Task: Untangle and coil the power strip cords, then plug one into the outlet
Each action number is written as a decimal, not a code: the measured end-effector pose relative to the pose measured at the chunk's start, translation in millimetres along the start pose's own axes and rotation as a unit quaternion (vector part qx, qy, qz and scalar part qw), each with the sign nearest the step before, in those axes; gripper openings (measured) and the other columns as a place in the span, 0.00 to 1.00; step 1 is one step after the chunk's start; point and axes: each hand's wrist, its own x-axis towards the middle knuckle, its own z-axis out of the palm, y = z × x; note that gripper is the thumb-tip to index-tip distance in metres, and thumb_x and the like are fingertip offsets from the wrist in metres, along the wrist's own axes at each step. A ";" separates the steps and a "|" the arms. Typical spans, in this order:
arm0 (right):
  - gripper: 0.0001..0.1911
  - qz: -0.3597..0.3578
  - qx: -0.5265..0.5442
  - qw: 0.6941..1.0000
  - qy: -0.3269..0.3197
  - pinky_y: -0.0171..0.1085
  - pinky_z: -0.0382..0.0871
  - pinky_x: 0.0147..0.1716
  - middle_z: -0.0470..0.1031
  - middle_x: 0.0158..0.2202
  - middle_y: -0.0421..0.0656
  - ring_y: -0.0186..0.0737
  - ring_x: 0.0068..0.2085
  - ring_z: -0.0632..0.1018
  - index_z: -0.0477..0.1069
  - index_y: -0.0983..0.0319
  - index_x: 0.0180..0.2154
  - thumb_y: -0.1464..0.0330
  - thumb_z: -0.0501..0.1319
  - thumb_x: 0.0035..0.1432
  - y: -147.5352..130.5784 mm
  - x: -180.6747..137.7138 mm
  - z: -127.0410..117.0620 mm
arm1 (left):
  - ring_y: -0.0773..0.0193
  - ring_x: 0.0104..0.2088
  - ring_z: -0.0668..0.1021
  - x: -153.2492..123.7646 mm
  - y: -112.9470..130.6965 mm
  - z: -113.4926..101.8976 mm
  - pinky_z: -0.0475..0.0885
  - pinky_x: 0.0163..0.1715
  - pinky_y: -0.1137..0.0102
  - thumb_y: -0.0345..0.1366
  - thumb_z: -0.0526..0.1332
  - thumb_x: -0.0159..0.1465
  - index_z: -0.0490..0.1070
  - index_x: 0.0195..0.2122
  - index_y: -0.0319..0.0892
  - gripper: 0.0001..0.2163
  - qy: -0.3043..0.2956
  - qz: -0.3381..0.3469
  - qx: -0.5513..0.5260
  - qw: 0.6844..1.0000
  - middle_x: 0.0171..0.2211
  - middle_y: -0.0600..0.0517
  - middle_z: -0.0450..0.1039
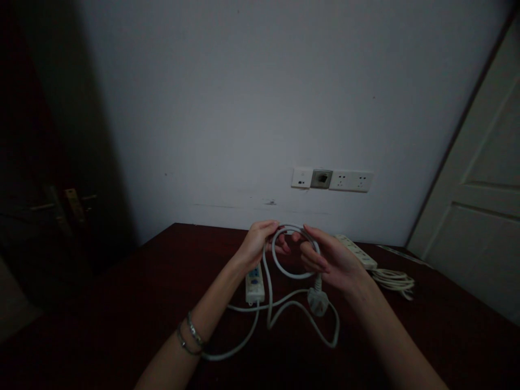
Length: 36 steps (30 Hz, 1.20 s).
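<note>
White rubber power cable (284, 271) looped above a dark red wooden bench (122, 303): left hand (258, 241) fingers pinch the loop; right hand (329, 260) fingers curl round it.

Dim, grainy picture. The pale wall (252, 97) catches the most light; the far left sinks into deep shadow, and straight lines bend near the edges.

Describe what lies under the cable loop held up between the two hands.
Under the cable loop lie slack white cable runs and the plug on the dark table. The power strip lies beside them, its far end covered by the left hand.
</note>
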 end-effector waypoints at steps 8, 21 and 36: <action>0.16 0.005 0.000 1.000 0.004 0.28 0.45 0.12 0.55 0.07 0.33 0.24 0.11 0.54 0.70 0.66 0.27 0.58 0.58 0.54 -1.4 1.0 -4.6 | 0.67 0.20 0.74 3.8 -5.3 -4.9 0.72 0.21 0.71 0.40 0.60 0.56 0.68 0.26 0.33 0.12 -0.010 0.002 0.022 1.000 0.22 0.50 0.68; 0.19 0.027 0.041 0.999 -0.013 0.28 0.45 0.12 0.56 0.07 0.34 0.25 0.10 0.54 0.71 0.67 0.28 0.56 0.54 0.56 0.6 3.8 -9.5 | 0.67 0.19 0.74 3.9 -6.1 -3.4 0.72 0.18 0.72 0.38 0.58 0.58 0.69 0.27 0.33 0.11 0.005 -0.005 0.038 0.999 0.22 0.48 0.71; 0.35 0.059 0.119 0.989 -0.063 0.42 0.71 0.33 0.76 0.28 0.55 0.44 0.30 0.78 0.70 0.72 0.37 0.49 0.39 0.59 -2.0 1.7 -10.8 | 0.72 0.20 0.71 4.3 -9.6 2.8 0.68 0.19 0.79 0.34 0.60 0.56 0.69 0.23 0.33 0.09 0.059 0.014 -0.027 0.998 0.21 0.50 0.69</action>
